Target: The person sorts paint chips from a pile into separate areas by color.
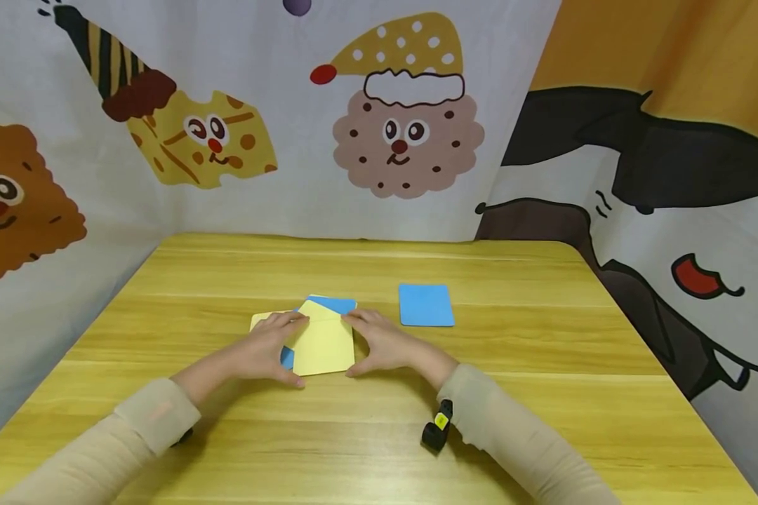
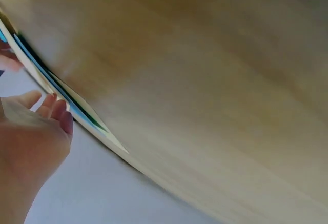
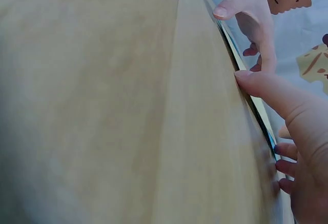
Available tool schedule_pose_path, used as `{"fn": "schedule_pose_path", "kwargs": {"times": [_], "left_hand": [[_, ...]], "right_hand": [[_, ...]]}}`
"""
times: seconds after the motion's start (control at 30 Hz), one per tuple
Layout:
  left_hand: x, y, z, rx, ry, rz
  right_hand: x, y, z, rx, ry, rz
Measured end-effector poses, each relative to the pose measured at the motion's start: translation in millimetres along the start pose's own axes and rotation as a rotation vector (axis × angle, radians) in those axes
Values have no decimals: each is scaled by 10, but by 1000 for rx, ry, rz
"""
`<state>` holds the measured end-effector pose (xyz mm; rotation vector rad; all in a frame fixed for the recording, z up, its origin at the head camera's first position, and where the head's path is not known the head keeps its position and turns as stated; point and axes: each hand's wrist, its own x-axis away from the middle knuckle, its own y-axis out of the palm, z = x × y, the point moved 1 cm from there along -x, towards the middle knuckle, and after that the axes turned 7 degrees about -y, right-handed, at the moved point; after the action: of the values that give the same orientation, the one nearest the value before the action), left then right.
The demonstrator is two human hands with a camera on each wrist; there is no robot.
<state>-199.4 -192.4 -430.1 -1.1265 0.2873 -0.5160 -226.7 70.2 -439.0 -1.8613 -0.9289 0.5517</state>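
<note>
In the head view, a yellow square card (image 1: 324, 347) lies on top of a loose pile in the middle of the table. Parts of a blue card (image 1: 336, 304) show behind it, and more yellow pokes out at the left. My left hand (image 1: 267, 348) rests at the pile's left side, fingers spread over the cards and thumb by the near left corner. Across from it, my right hand (image 1: 384, 341) touches the right side, fingertips at the far corner and thumb at the near one. Seen edge-on in the left wrist view, the stacked cards (image 2: 77, 106) gape slightly apart.
A single blue card (image 1: 426, 305) lies flat to the right of the pile. The wooden table (image 1: 379, 442) reaches back to a cloth (image 1: 227, 210) printed with cartoon figures. A black wrist device (image 1: 438, 426) hangs beneath the right sleeve.
</note>
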Motion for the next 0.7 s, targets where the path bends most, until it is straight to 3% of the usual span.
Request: {"fn": "schedule_pose_path", "kwargs": {"times": [0.7], "left_hand": [[-52,14,36,16,44,59]], "right_hand": [[12,-27,26,-50,-16,0]]}}
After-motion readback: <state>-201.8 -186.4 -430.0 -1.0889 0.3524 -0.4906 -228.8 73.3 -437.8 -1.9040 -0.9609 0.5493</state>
